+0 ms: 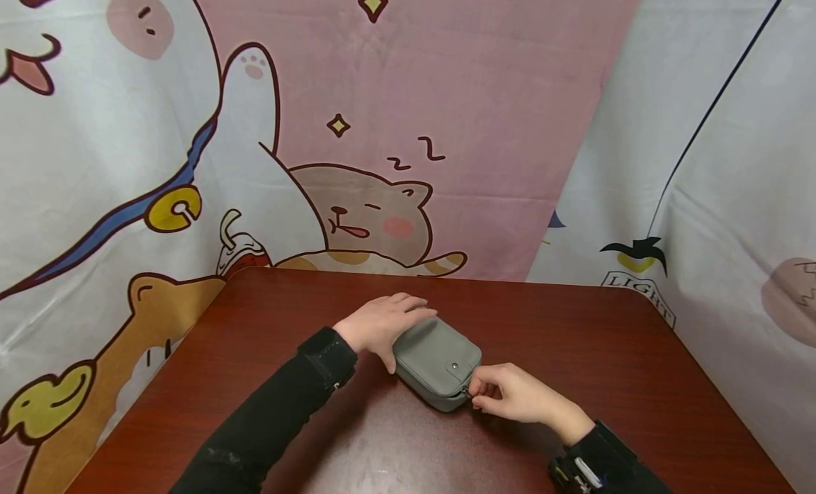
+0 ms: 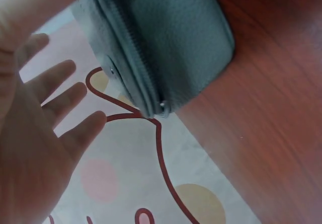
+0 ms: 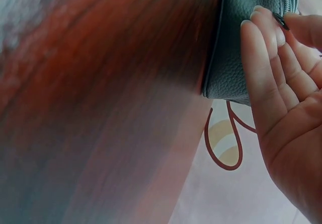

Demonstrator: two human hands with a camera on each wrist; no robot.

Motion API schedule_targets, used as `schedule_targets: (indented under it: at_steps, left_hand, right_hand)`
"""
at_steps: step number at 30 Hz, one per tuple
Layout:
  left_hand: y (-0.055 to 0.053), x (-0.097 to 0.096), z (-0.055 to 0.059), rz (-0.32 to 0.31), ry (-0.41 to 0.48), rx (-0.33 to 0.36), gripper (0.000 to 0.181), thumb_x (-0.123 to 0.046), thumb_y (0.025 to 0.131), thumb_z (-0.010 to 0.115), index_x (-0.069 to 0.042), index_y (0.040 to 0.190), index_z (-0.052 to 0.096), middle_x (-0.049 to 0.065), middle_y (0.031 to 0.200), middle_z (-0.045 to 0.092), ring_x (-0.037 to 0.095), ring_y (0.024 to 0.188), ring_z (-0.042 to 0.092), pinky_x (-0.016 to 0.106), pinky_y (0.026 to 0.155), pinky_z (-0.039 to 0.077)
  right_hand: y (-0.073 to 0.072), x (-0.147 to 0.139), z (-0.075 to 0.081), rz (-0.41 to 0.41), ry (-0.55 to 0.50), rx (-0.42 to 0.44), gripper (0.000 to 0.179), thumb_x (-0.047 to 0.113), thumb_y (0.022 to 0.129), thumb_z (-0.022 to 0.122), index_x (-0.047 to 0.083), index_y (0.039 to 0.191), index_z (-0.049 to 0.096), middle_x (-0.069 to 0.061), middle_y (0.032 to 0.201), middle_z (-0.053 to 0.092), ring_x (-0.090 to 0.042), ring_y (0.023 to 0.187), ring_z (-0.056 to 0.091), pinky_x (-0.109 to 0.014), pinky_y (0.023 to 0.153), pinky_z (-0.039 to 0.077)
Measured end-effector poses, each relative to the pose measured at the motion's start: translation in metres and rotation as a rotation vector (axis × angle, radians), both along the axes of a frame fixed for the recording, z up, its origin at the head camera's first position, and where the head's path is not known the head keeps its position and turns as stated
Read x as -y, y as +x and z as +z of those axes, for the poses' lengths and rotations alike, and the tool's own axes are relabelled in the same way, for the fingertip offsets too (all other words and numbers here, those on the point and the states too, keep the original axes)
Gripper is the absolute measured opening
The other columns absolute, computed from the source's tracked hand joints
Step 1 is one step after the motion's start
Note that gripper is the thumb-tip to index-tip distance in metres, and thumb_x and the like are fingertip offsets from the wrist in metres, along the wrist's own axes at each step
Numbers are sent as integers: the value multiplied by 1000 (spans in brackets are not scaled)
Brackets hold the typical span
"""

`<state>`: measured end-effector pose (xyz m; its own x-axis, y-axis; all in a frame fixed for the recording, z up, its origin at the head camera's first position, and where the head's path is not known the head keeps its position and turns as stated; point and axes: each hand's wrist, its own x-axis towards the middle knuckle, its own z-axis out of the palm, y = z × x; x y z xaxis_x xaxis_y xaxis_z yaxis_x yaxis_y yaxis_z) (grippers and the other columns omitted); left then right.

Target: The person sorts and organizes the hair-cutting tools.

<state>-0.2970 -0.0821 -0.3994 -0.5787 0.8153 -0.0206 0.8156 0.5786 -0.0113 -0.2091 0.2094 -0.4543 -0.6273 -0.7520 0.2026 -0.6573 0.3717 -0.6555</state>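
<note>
A grey-green zippered pouch (image 1: 440, 356) with a small snap stud on top lies on the table. My left hand (image 1: 389, 325) rests at its far left end, fingers spread and fairly straight, thumb along the side. In the left wrist view the zipper (image 2: 136, 53) runs along the edge of the pouch (image 2: 176, 38), beside the extended fingers of my left hand (image 2: 45, 133). At the near right corner my right hand (image 1: 510, 395) pinches the dark zipper pull (image 3: 280, 21) between thumb and forefinger. The inside of the pouch is hidden.
The reddish-brown wooden table (image 1: 287, 302) extends around the pouch on all sides. Behind it hangs a cloth (image 1: 497, 125) printed with cartoon animals, reaching along the table's back and sides.
</note>
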Motion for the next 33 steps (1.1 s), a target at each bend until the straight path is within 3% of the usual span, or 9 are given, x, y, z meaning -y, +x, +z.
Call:
schedule_targets:
  at_steps: [9, 16, 21, 28, 33]
  left_hand:
    - [-10, -9, 2, 4, -157, 41, 139, -52, 52, 96, -26, 160, 13, 5, 164, 17, 28, 149, 15, 46, 117, 20]
    - [-16, -11, -1, 2, -219, 60, 140, -54, 53, 95, -27, 161, 9, 2, 164, 13, 26, 150, 12, 43, 118, 19]
    - [-23, -8, -11, 9, -179, 89, 140, -54, 50, 96, -27, 160, 14, 2, 163, 17, 30, 149, 16, 46, 115, 26]
    - [-33, -5, -25, -18, -78, 98, 137, -54, 50, 96, -28, 159, 19, 2, 157, 28, 22, 142, 27, 37, 104, 41]
    - [-35, -3, -30, -3, -46, 117, 133, -56, 51, 95, -31, 159, 20, 0, 156, 29, 22, 135, 33, 37, 100, 44]
  right_hand:
    - [0, 1, -2, 1, -5, 45, 5, 4, 94, 67, 7, 93, 63, 7, 83, 68, -1, 71, 62, -24, 57, 53]
    - [0, 1, -3, 10, -15, 62, 4, 5, 94, 66, 6, 94, 62, 4, 83, 68, -2, 71, 63, -24, 57, 54]
    - [0, 1, -3, 9, -15, 68, 5, 4, 94, 66, 6, 94, 62, 3, 84, 68, -2, 72, 64, -25, 57, 54]
    - [0, 0, -3, 5, -19, 77, 7, 0, 94, 64, 7, 94, 62, 0, 84, 69, -3, 72, 64, -25, 58, 55]
    - [1, -2, -3, -1, -25, 98, 7, 1, 95, 63, 8, 94, 62, -1, 83, 70, -3, 71, 65, -26, 58, 55]
